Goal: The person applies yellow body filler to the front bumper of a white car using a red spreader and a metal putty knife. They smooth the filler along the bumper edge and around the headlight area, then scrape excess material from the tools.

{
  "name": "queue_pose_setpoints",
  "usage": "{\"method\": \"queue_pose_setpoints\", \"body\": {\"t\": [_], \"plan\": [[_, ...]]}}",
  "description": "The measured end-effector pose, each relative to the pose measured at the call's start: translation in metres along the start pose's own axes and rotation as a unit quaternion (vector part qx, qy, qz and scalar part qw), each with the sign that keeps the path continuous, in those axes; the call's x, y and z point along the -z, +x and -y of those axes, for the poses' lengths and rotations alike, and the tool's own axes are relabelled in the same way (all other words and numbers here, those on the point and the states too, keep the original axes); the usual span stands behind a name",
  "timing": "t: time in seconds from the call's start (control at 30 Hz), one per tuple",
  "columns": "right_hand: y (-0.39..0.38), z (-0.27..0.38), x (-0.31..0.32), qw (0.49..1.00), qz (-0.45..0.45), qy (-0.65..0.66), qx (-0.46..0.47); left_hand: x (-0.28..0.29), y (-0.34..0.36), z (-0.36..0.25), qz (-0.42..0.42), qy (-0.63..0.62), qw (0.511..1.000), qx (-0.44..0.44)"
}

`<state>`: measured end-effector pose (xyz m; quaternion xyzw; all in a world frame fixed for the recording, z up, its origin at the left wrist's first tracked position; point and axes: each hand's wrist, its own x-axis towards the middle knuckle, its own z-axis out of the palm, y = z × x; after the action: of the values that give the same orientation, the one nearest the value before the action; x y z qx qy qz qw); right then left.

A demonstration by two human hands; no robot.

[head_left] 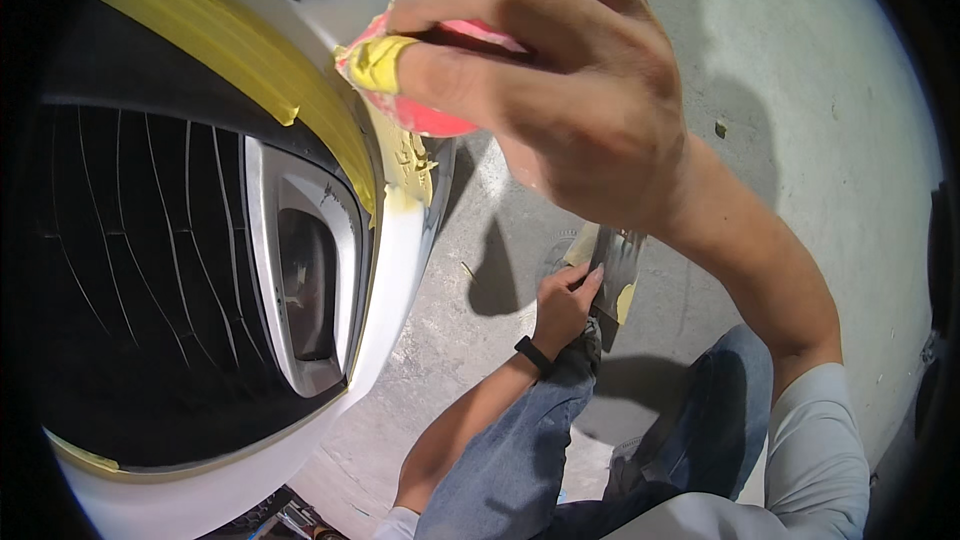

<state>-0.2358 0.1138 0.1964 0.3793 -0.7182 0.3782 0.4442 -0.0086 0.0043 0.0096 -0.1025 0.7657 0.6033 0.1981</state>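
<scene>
In the frame's upper centre, the right hand (585,90) clamps its fingers on a pink spreader (435,121), yellow putty (412,164) just below (left hand (563,312), farther off, grips a grey plate (620,265))

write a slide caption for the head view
Right hand, smeared with yellow paste, holds a pink applicator near a white body panel; left hand holds a grey plate.

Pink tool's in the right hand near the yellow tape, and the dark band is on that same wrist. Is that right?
Not quite: the head view shows the dark band on the wrist of the left hand. The pink tool is in the right hand near the yellow tape.
</scene>
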Motion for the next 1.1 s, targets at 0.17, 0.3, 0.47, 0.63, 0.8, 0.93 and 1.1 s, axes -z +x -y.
{"method": "queue_pose_setpoints", "body": {"t": [0.17, 0.3, 0.47, 0.63, 0.8, 0.93, 1.1], "plan": [[0.018, -0.006, -0.044, 0.949, -0.275, 0.134, 0.079, 0.002, 0.001, -0.006, 0.017, -0.035, 0.999, 0.029], [-0.003, -0.003, -0.043, 0.978, -0.185, 0.091, 0.035, 0.002, 0.000, -0.009, 0.002, -0.009, 1.000, 0.004], [-0.028, 0.033, -0.022, 0.998, -0.017, -0.009, -0.063, 0.004, 0.000, -0.009, 0.022, 0.056, 0.997, 0.042], [-0.040, 0.066, -0.013, 0.990, 0.022, 0.019, -0.142, 0.001, 0.002, 0.012, -0.081, 0.166, 0.942, -0.279], [-0.059, 0.096, -0.020, 0.979, 0.014, 0.052, -0.196, 0.002, -0.001, 0.031, -0.060, 0.152, 0.957, -0.241], [-0.058, 0.113, -0.014, 0.962, 0.022, 0.110, -0.248, 0.003, -0.003, 0.030, -0.052, 0.150, 0.960, -0.232], [-0.037, 0.076, 0.004, 0.956, 0.052, 0.140, -0.253, 0.001, 0.002, 0.015, -0.060, 0.151, 0.961, -0.225]]}}
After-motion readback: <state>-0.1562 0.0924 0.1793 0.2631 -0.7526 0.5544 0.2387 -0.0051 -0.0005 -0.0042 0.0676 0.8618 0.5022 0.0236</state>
